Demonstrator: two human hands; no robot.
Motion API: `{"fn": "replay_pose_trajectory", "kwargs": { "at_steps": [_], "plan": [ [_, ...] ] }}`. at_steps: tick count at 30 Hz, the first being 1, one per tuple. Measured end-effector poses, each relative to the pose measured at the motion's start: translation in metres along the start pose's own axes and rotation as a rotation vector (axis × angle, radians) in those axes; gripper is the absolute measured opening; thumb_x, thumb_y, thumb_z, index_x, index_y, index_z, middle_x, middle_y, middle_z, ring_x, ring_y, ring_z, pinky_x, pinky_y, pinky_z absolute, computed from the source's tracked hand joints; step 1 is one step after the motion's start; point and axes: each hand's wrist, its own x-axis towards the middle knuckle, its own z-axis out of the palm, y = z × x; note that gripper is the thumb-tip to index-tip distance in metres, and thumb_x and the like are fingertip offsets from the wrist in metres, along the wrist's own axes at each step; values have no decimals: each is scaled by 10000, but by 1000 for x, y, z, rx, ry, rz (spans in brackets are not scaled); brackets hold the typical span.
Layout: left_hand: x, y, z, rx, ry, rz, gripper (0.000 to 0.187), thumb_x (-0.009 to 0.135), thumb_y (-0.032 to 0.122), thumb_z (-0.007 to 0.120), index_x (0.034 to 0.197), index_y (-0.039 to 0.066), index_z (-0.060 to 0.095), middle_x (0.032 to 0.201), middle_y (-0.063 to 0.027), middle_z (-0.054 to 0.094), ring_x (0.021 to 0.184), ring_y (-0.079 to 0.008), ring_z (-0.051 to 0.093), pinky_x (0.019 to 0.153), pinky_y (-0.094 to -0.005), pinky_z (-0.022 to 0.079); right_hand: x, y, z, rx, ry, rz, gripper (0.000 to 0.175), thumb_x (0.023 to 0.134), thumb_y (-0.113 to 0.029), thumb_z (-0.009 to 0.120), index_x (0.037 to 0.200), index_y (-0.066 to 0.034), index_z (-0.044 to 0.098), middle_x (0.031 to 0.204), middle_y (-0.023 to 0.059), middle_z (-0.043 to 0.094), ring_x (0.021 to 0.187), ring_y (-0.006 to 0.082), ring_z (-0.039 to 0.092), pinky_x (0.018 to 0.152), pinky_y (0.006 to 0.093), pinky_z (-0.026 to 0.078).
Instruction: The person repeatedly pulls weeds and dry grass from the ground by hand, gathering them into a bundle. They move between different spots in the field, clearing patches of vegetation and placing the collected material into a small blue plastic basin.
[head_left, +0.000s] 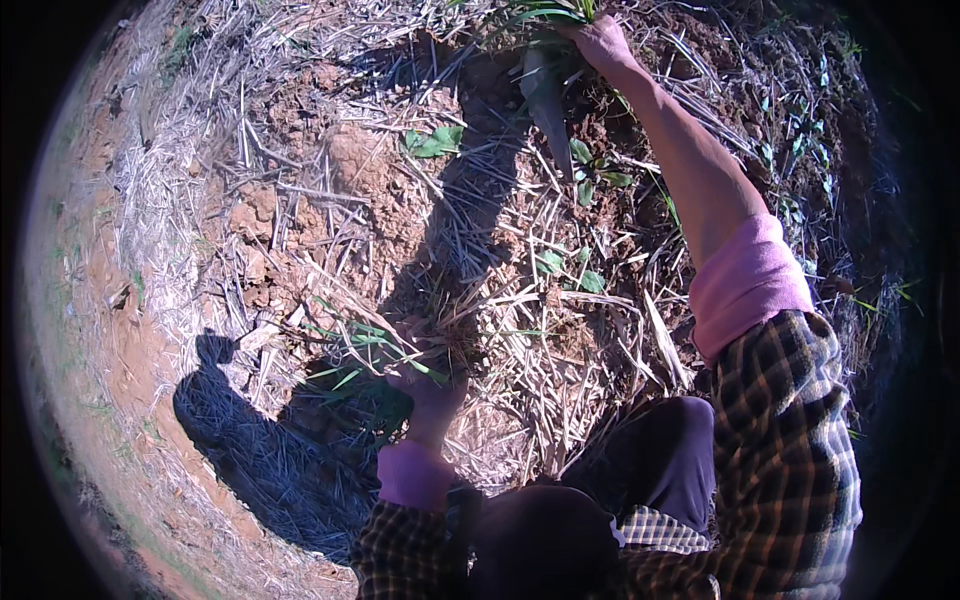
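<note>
My left hand (431, 394), in shadow near the lower middle, is closed around a bunch of pulled grass and dry stalks (367, 349). Its root end with soil clinging to it (459, 337) is beside the fingers. At the top of the view, my right arm is stretched far out. My right hand (604, 45) is closed on a clump of long green leaves (551, 13), partly cut off by the picture's edge. Just below that hand, a grey pointed strip (547, 105) hangs toward the ground; whether it is a tool blade or a dry leaf is unclear.
Dry straw (480, 255) and reddish clods of soil (360, 161) cover the ground. Small broad-leaved plants (435, 141) grow among them, several near the right arm. My bent knee (679, 442) in dark trousers is close at the bottom. My shadow (262, 450) falls to the left.
</note>
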Motion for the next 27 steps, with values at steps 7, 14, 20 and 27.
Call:
{"fn": "replay_pose_trajectory", "kwargs": {
  "at_steps": [7, 14, 20, 27],
  "plan": [
    [5, 4, -4, -58, -26, -81, 582, 708, 138, 629, 1181, -42, 341, 1073, -229, 403, 950, -405, 412, 805, -516, 341, -73, 4, 8, 884, 243, 131, 287, 795, -250, 652, 771, 36, 637, 708, 105, 643, 591, 175, 584, 586, 344, 467],
    [15, 3, -9, -142, -27, -125, 549, 709, 129, 632, 1158, -37, 365, 1041, -212, 428, 919, -384, 433, 787, -496, 358, -271, 28, -21, -320, -12, -568, 180, 868, -108, 528, 922, -18, 674, 761, 80, 640, 707, 141, 598, 649, 299, 483],
    [20, 10, -44, -285, -82, -137, 520, 709, 122, 635, 1138, -33, 385, 1013, -197, 450, 893, -365, 451, 771, -479, 372, -396, 39, -85, 983, 111, 103, 247, 866, -219, 560, 984, -21, 648, 797, 77, 646, 793, 183, 626, 724, 339, 484],
    [-4, 50, -104, -608, -206, 91, 487, 710, 113, 638, 1116, -28, 409, 980, -180, 474, 863, -344, 472, 753, -459, 388, -465, 60, 13, -224, -209, 34, 323, 804, -296, 620, 965, -16, 618, 831, 225, 642, 764, 343, 649, 719, 424, 501]
  ]
}}
